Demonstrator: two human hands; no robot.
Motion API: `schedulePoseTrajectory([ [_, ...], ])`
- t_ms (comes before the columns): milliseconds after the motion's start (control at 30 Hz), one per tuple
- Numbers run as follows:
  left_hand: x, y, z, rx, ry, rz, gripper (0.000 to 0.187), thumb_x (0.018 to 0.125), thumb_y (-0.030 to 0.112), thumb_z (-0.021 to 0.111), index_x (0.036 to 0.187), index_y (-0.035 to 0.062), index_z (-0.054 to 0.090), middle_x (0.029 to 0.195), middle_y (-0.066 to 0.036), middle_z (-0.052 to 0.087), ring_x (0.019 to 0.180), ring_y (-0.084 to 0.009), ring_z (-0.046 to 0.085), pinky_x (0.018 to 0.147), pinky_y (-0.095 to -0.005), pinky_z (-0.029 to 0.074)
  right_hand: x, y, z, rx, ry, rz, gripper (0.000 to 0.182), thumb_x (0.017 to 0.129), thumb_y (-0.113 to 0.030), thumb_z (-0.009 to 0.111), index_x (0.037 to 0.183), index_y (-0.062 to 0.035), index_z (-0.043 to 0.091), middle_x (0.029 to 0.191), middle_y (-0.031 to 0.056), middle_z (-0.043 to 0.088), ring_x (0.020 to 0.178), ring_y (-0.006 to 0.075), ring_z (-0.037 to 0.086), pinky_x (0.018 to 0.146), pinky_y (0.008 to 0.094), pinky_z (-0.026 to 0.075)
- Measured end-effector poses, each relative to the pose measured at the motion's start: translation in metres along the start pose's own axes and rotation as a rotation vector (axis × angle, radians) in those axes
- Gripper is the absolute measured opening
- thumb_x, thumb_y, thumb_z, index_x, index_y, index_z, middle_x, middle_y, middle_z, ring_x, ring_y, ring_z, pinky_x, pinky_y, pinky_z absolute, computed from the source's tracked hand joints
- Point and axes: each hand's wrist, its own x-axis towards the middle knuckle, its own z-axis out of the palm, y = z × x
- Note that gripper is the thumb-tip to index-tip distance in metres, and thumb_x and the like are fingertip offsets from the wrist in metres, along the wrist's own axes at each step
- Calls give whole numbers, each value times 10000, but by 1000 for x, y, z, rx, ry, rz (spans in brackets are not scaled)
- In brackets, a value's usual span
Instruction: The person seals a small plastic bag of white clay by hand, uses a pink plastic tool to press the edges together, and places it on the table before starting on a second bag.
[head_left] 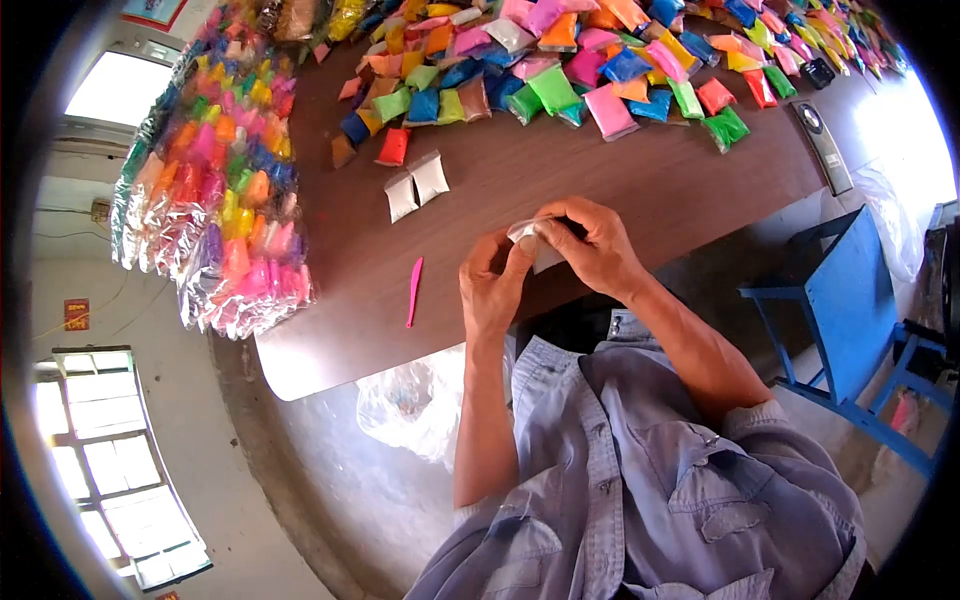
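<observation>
Both hands meet over the table's near edge, pinching a small clear packet with white contents [547, 258]. My left hand [492, 270] grips its left side between thumb and fingers. At its top edge, my right hand [592, 245] is closed with thumb and forefinger together. The fingers partly cover the packet, so whether it is torn cannot be seen. Farther up the table lie two white packets [430, 178] side by side. A pink plastic knife-shaped tool [415, 292] lies left of my left hand, apart from it.
Many colourful packets [553, 90] are heaped along the table's far side. Bundles of bagged coloured packets [235, 220] hang over the left end. A phone-like device [822, 145] lies at the right edge of the brown table [350, 250]. A blue stool [840, 310] stands at right.
</observation>
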Motion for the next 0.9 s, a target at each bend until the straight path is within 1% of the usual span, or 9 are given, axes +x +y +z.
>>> schedulePoseTrajectory([
  [67, 1, -4, -1, -2, -33, 21, 202, 1018, 182, 739, 971, -15, 740, 796, 10, 683, 761, -64, 560, 674, -254, 454, 0, 1, -1, 9, 11, 1, 133, 1001, -125, 726, 1076, -17, 743, 921, 56, 686, 791, 120, 604, 705, 282, 491],
  [133, 2, -11, -1, -88, -49, 58, 208, 1016, 178, 733, 937, -14, 720, 775, 17, 663, 748, -60, 540, 661, -254, 439, 1, 1, 1, -20, -1, -15, 155, 991, -150, 724, 1074, -19, 742, 970, 117, 725, 832, 217, 693, 705, 357, 545],
  [267, 4, -15, 0, -110, -3, 92, 190, 1015, 161, 723, 924, -6, 717, 763, 25, 645, 735, -57, 531, 655, -254, 432, 2, 0, 2, -29, 4, -62, 168, 987, -155, 727, 1089, -22, 737, 984, 118, 719, 838, 223, 689, 707, 361, 545],
  [333, 3, -12, 1, -89, -16, 21, 219, 1025, 237, 740, 930, 40, 725, 804, 60, 608, 756, -39, 478, 660, -245, 384, 2, 1, 1, -35, -19, -63, 190, 988, -173, 727, 1106, -25, 732, 993, 119, 718, 842, 228, 687, 711, 369, 545],
  [467, 3, -7, -1, -29, -45, 62, 234, 1027, 256, 738, 936, 40, 728, 803, 60, 603, 756, -45, 480, 662, -245, 381, 1, 4, -1, -32, -18, -28, 205, 990, -188, 724, 1115, -26, 727, 989, 121, 717, 843, 225, 687, 713, 368, 545],
  [533, 1, 8, 1, -18, -81, 9, 241, 1031, 270, 731, 952, 42, 732, 802, 64, 594, 754, -50, 476, 663, -245, 372, 1, 5, -1, -7, 2, -41, 211, 994, -198, 720, 1111, -23, 733, 984, 122, 717, 843, 226, 685, 712, 371, 545],
  [667, 1, 1, 0, 100, -80, 55, 230, 1024, 222, 718, 987, -4, 733, 820, 26, 647, 773, -58, 525, 675, -254, 430, 0, 6, -1, 12, -10, -1, 227, 991, -201, 722, 1123, -18, 740, 990, 128, 726, 854, 233, 696, 725, 370, 551],
  [733, 1, -4, 1, -45, -87, 21, 224, 1048, 244, 704, 1012, 27, 743, 848, 61, 611, 788, -49, 496, 697, -242, 402, 0, 3, -1, -8, -9, 36, 252, 989, -215, 722, 1139, -13, 747, 1009, 136, 736, 875, 236, 709, 740, 367, 558],
  [900, 5, -12, 1, -150, -47, -2, 222, 1042, 238, 712, 1053, 22, 763, 877, 51, 639, 803, -39, 511, 703, -240, 412, 2, -1, 1, -12, -31, -1, 273, 990, -232, 727, 1151, -13, 747, 990, 128, 748, 854, 226, 714, 740, 354, 563],
])
